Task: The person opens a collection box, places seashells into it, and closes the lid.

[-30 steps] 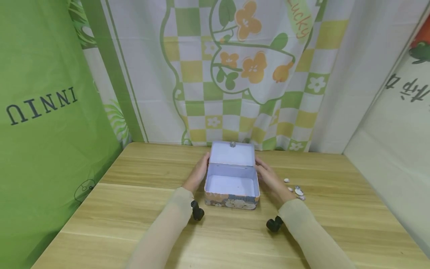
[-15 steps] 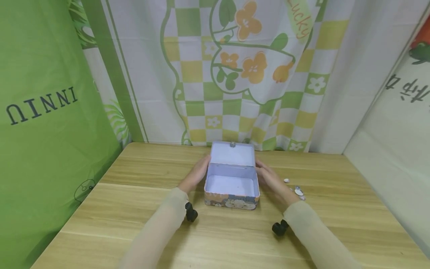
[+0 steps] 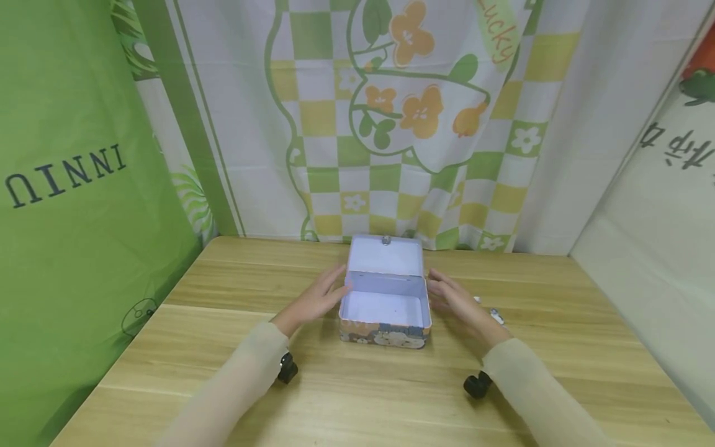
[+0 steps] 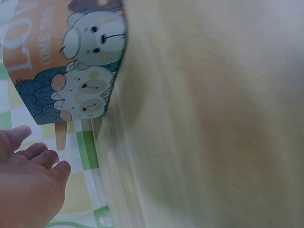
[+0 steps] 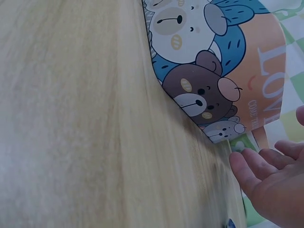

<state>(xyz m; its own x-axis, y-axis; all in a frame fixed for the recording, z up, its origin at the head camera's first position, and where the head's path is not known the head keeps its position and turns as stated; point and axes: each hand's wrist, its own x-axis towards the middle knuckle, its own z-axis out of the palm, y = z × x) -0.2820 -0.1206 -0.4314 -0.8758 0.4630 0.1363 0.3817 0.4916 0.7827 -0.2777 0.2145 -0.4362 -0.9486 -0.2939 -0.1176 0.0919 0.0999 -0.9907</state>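
A hinged tin box (image 3: 385, 335) stands on the table with its lid (image 3: 385, 254) swung up and back. The pale lilac inside faces me. Cartoon bears and the letters LOVE cover its outer walls, seen close on the tin box (image 4: 90, 52) in the left wrist view. My left hand (image 3: 313, 300) is at the tin's left side, fingers extended, the thumb overlapping the rim in the head view. On the opposite side is my right hand (image 3: 458, 304), fingers loosely straight and near the wall. Both wrist views show a gap between hand and tin, and neither hand holds anything.
Small white pieces (image 3: 496, 316) lie on the wooden table (image 3: 251, 273) right of the tin, partly hidden behind my right forearm. A checked curtain (image 3: 346, 180) hangs just behind the tin. Green cloth (image 3: 84, 261) borders the left side, white cloth (image 3: 642, 236) the right.
My left hand has drawn off the tin's side, back and to the left. The right hand has eased slightly outward. The tin and its raised lid have stayed put.
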